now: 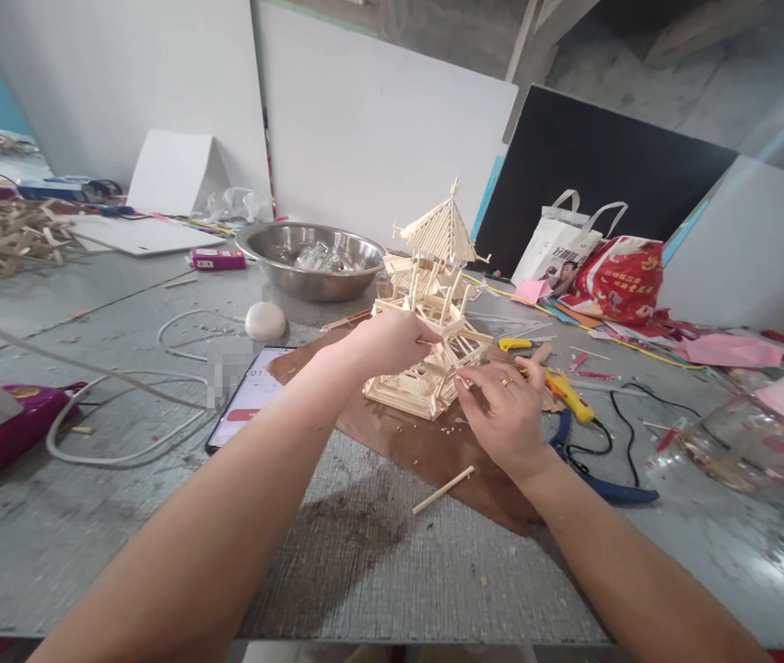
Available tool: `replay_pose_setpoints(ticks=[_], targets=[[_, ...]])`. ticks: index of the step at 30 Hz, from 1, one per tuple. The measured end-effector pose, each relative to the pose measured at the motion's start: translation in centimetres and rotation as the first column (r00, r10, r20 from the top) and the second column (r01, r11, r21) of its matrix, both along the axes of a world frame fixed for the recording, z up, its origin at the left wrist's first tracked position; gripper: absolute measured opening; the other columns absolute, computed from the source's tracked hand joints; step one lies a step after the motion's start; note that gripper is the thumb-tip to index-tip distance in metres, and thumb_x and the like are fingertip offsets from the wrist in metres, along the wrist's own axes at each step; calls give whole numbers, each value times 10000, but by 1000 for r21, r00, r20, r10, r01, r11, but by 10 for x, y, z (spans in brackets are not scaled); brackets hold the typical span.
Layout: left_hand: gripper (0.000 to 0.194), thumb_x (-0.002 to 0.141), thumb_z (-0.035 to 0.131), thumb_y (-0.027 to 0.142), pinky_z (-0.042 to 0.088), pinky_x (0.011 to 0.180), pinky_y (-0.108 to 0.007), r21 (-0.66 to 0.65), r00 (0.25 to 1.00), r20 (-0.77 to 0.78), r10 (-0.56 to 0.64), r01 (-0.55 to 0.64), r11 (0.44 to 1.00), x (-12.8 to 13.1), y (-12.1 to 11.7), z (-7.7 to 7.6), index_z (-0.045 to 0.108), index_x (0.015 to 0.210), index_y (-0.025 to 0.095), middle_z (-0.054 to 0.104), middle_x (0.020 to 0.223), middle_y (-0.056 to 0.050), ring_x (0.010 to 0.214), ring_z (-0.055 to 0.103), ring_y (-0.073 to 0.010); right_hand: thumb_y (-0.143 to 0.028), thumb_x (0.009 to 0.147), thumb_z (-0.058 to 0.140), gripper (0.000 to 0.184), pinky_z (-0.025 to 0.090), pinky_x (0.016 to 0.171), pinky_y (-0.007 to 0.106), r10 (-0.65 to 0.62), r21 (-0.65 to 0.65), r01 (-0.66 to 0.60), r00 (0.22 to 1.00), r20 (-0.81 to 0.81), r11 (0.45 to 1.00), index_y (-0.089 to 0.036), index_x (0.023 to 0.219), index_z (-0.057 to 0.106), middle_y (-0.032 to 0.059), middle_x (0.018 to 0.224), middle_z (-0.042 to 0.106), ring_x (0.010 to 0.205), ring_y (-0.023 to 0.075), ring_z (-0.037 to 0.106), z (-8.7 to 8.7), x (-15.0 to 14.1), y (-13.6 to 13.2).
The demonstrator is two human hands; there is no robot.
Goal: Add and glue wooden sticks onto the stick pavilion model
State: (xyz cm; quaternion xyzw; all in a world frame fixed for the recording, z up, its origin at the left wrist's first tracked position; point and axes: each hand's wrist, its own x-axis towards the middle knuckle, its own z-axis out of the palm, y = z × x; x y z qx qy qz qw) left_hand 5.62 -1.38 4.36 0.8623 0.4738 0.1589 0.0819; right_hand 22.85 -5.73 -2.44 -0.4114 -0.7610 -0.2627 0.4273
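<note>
Pale wood: status from the remote station

1. On my feed, a grey table (pixel 336 589) carries everything in reach.
2. A brown sheet (pixel 398 447) lies at mid-table, one corner pointing toward the table's near edge.
3. The stick model (pixel 395 394) stands on the sheet. A pointed roof (pixel 441 232) rises behind its posts; I cannot confirm attachment.
4. A steel bowl (pixel 322 287) sits toward the table's far edge, left of the model.
5. The left hand (pixel 392 345) has its fingers curled against the posts; I cannot confirm a grip.
6. The right hand (pixel 506 405) brings thumb and forefinger together at the model's near right corner; any held part is hidden from me.
7. Right of the sheet lie a blue-handled tool (pixel 616 488) and a yellow glue gun (pixel 569 396).
8. One loose stick (pixel 443 490) crosses the sheet's near left edge.
</note>
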Motion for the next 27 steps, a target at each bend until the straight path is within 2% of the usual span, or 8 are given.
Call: replay_pose_setpoints(ticks=[4,10,17,23,27], targets=[[294,707,400,216,319,511,-207,-10,1000,-13,5,-5,1000,1,0,1,651,856,257,637,678,7,549,471,-100,-194,743,537,54,256,869,345,-2,-12,2,1000,-5,1000,-209,772,580,-28,737,661,736,119,577,-1,0,1],[337,721,407,245,341,552,-217,-18,999,-28,26,-27,999,0,3,-2,614,975,325,654,830,16,619,512,-116,-194,741,537,50,260,863,340,3,-14,-3,1000,-8,1000,-208,762,580,-26,728,658,736,120,575,-1,0,0],[294,728,409,245,323,531,-214,2,999,-35,-4,4,1000,0,3,-4,640,906,274,648,756,4,600,508,-111,-190,743,536,53,253,869,349,11,-34,-11,1000,-16,999,-218,763,577,-34,731,656,738,121,572,-2,2,1],[265,735,378,239,285,473,-214,62,997,-76,-5,10,998,0,0,-1,643,711,236,603,607,13,525,469,-100,-190,743,545,37,257,870,347,37,-11,-37,999,-31,999,-216,754,569,-38,722,656,737,120,574,1,1,-1],[258,730,394,249,313,514,-210,52,998,-70,1,2,999,1,-1,-1,649,771,244,625,659,5,561,494,-107,-184,743,549,37,265,866,345,70,-9,-70,997,-45,997,-212,764,559,-33,739,656,735,115,576,2,2,-3]])
